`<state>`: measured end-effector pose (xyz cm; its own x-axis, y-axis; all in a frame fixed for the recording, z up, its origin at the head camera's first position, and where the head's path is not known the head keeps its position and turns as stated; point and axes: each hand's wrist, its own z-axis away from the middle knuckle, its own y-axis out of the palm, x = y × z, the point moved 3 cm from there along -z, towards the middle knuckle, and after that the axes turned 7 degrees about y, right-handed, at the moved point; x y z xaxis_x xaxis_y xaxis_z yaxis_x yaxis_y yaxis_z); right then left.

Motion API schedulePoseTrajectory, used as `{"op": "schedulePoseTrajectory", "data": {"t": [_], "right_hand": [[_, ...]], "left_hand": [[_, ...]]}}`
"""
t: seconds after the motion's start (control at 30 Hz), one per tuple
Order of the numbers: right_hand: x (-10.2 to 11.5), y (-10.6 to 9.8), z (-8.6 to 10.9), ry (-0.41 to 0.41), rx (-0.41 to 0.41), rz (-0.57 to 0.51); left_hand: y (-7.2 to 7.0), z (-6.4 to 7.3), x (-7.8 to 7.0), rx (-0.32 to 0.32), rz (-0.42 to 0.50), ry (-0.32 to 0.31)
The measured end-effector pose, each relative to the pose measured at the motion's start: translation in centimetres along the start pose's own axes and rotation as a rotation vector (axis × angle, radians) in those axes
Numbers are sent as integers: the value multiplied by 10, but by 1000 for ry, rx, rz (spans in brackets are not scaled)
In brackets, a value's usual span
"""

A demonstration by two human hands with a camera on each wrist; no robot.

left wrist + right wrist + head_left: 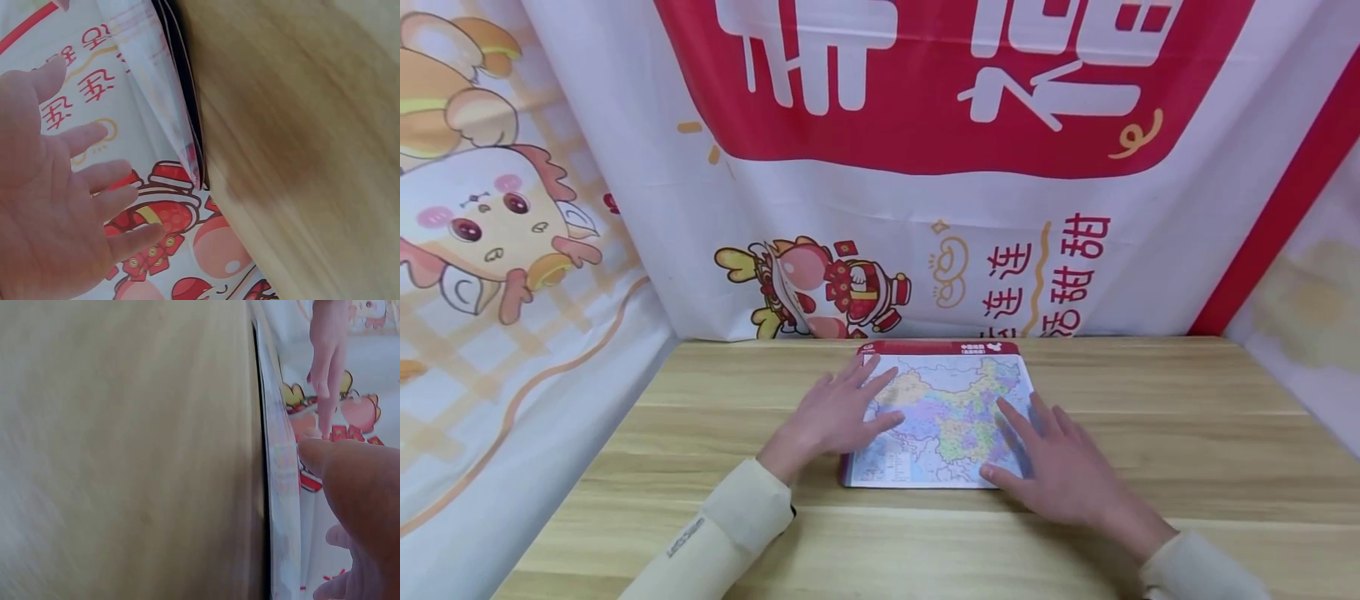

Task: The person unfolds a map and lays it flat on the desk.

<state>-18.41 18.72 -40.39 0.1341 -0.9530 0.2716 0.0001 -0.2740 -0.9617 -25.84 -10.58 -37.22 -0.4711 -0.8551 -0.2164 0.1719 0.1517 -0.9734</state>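
A map board with a red strip along its far edge lies flat on the wooden table. Over its left side is my left hand, fingers spread and straight. My right hand spreads its fingers over the right side, the thumb near the front corner. Neither hand grips anything; whether the fingertips touch the map is hard to tell. In the left wrist view the left hand appears palm-on beside the board's dark, layered edge. The right wrist view shows the board edge-on, with the right hand beside it.
The wooden table extends around the board on all sides. A white cloth with red printing hangs behind the table's back edge. Another printed cloth hangs at the left, and a pale one at the right.
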Motion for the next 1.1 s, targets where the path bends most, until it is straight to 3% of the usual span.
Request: {"op": "schedulePoseTrajectory", "data": {"t": [0.33,0.43,0.73,1.1], "right_hand": [[12,13,9,28,68,-54],[11,14,10,35,63,-55],[-4,15,9,3,36,-56],[-27,8,1,1,-1,-10]], "left_hand": [[13,-3,8,202,59,7],[16,-3,9,234,57,0],[18,7,5,237,32,-13],[21,38,-9,238,-10,27]]}}
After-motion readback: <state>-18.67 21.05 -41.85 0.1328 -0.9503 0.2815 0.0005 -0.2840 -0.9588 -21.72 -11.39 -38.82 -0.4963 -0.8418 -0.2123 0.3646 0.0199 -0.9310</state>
